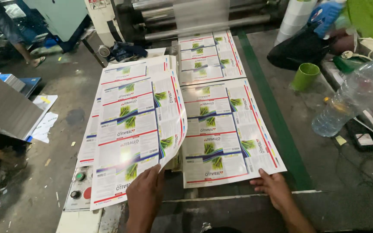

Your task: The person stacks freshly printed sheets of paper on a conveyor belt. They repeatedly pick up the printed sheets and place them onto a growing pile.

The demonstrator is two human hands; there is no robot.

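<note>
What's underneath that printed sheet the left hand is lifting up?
Under the lifted sheet, held by the left hand, more printed sheets show at its left edge, and a control panel with round buttons. Anything further beneath is covered.

the left hand grips the near edge of a lifted printed sheet, which curls up over a stack of sheets on the machine table. just right of it a flat printed sheet lies on the table, the right hand resting on its near right corner. behind it another sheet runs under the rollers. a cup and a plastic bottle are further right.
</note>
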